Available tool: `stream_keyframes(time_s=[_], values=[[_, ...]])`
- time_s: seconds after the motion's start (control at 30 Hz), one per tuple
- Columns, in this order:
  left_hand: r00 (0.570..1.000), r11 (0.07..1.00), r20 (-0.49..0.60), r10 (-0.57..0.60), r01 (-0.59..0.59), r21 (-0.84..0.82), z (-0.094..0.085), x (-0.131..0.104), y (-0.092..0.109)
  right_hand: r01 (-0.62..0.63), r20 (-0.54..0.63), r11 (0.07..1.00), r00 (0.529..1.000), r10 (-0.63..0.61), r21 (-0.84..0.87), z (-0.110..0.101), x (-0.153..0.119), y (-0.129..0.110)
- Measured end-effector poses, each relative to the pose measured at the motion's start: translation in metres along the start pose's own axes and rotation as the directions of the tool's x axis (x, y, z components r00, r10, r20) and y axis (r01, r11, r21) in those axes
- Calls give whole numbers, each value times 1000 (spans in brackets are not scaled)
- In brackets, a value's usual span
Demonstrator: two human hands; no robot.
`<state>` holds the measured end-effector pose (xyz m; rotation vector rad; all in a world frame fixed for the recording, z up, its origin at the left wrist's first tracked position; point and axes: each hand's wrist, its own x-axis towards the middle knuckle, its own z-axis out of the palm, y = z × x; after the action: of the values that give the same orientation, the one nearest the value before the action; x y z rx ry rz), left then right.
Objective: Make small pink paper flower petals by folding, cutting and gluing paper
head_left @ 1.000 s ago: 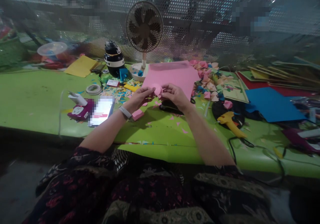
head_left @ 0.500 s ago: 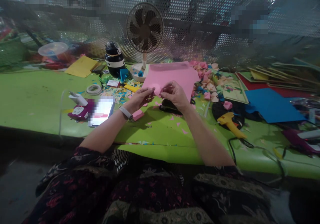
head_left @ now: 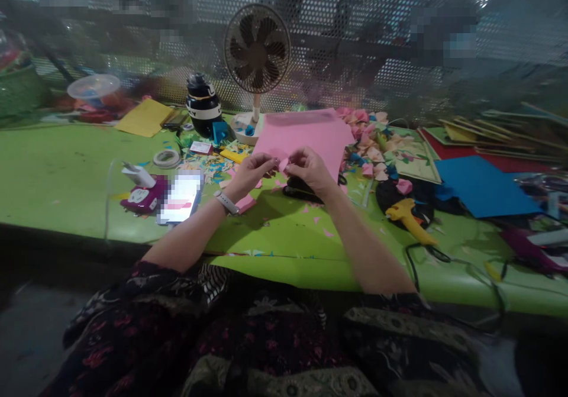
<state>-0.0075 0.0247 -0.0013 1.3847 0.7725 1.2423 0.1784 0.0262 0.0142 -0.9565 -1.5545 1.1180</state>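
Note:
Between my two hands is a small piece of pink paper (head_left: 283, 164), pinched at its edges in front of me above the table. My left hand (head_left: 257, 171) grips its left side with thumb and fingertips. At its right side, my right hand (head_left: 307, 169) holds it in a similar pinch. Behind the hands lies a large pink paper sheet (head_left: 306, 131). Under my right hand is a black object (head_left: 302, 191), partly covered, that looks like scissors or a stapler. Pink paper pieces (head_left: 245, 203) lie below my left wrist.
A yellow glue gun (head_left: 410, 220) rests on a black pad at right, its cord trailing forward. Folded paper flowers (head_left: 368, 142) are heaped behind it. At left are a phone (head_left: 181, 199), a tape roll (head_left: 167, 158) and a black jug (head_left: 203, 107). A fan (head_left: 257, 48) stands behind.
The pink paper piece has turned between my fingers and now looks smaller and narrower. Both hands have shifted only slightly; the table's other things stay put.

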Motion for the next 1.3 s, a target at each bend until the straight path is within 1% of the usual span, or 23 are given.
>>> stream_keyframes(time_s=[0.07,0.17,0.27,0.43,0.57,0.67,0.8,0.9,0.97,1.03,1.1,1.2,1.3], values=[[1000,1000,12,-6,5,6,0,-1,0,-14,-2,1000,1000,14,-2,0,0,0],[999,1000,42,-5,5,-3,0,-1,0,-54,33,999,998,54,8,0,-1,-1],[997,1000,72,14,-14,-5,0,-2,0,-77,62,997,995,75,22,1,-4,-5],[991,999,130,36,-36,5,0,-4,2,-135,66,988,989,130,81,4,-7,-14],[989,997,133,69,-65,-36,3,-6,3,-193,81,970,980,183,144,5,-6,-13],[987,995,131,92,-86,-51,5,-6,1,-232,129,958,969,212,170,5,-6,-10],[992,996,110,69,-62,-65,4,-5,-1,-247,191,948,959,209,201,4,-7,-10],[992,998,124,37,-30,-60,2,-5,-1,-248,195,945,959,208,214,1,-7,-15],[989,999,147,15,-8,-53,1,-5,-1,-239,174,949,963,205,205,-2,-7,-18],[985,999,175,-6,14,-47,0,-5,-1,-195,146,970,974,174,145,-3,-7,-22],[980,999,197,-20,28,-40,-1,-4,-1,-112,119,993,987,108,33,-2,-9,-24],[976,999,217,-26,31,-19,-3,-4,-2,3,94,995,996,6,-101,3,-10,-25],[974,1000,226,-27,24,16,-3,-4,-3,50,66,984,997,-40,-169,8,-10,-23]])
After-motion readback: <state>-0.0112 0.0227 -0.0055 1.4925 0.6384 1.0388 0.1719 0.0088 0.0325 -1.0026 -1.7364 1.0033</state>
